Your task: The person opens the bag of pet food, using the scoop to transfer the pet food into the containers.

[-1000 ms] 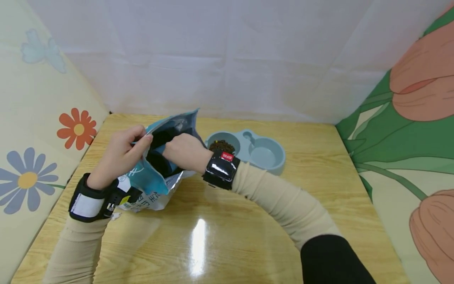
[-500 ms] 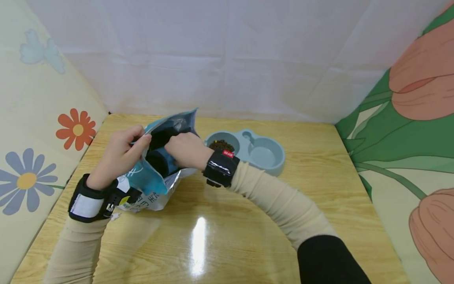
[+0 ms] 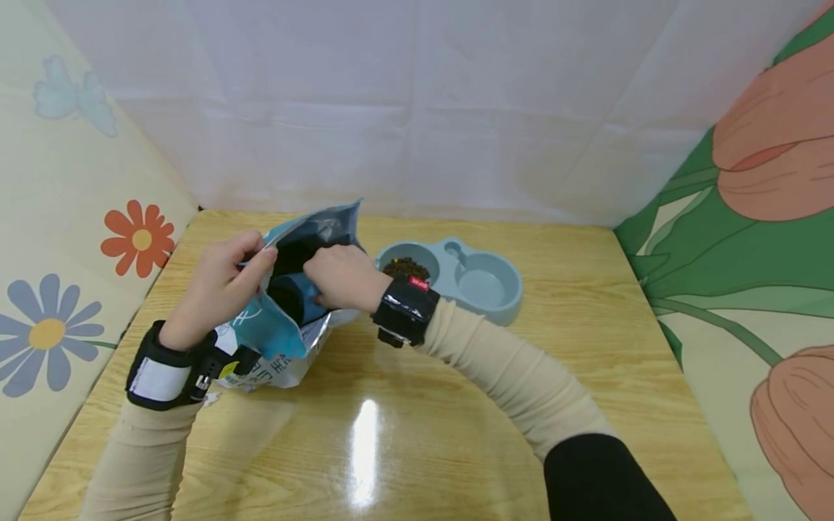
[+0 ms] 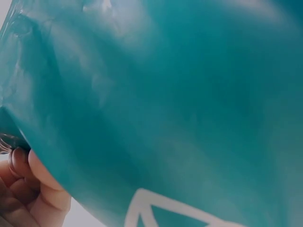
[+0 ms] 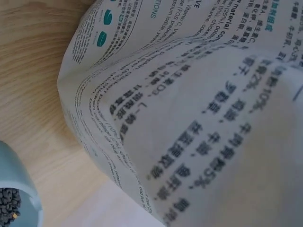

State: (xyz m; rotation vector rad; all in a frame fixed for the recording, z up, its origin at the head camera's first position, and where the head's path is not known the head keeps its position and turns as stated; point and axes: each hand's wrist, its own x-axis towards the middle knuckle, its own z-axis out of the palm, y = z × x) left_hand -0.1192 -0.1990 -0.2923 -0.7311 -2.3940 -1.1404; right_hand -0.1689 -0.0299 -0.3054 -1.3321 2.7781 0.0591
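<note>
A teal and white pet food bag [image 3: 270, 325] stands on the table with its mouth spread wide. My left hand [image 3: 224, 282] pinches the left edge of that mouth between thumb and fingers; in the left wrist view its curled fingers [image 4: 45, 184] show beside the teal film. The right hand [image 3: 345, 278] reaches into the opening from the right, its fingers curled and partly hidden. It grips a blue scoop [image 3: 311, 298], whose rounded cup shows inside the bag. In the right wrist view the bag's printed panel [image 5: 189, 127] fills most of the picture.
Just behind and right of the bag sits a blue-grey double pet bowl [image 3: 502, 307]. Brown kibble [image 3: 407, 268] lies in its left compartment; the right one holds no kibble. A white cloth [image 3: 417, 108] hangs behind the wooden table [image 3: 495, 449], with painted panels on both sides.
Inside the bag, the scoop has tipped and shifted slightly toward me, showing more of its blue side. The right hand stays nearly in place; the left hand keeps its grip on the bag's edge.
</note>
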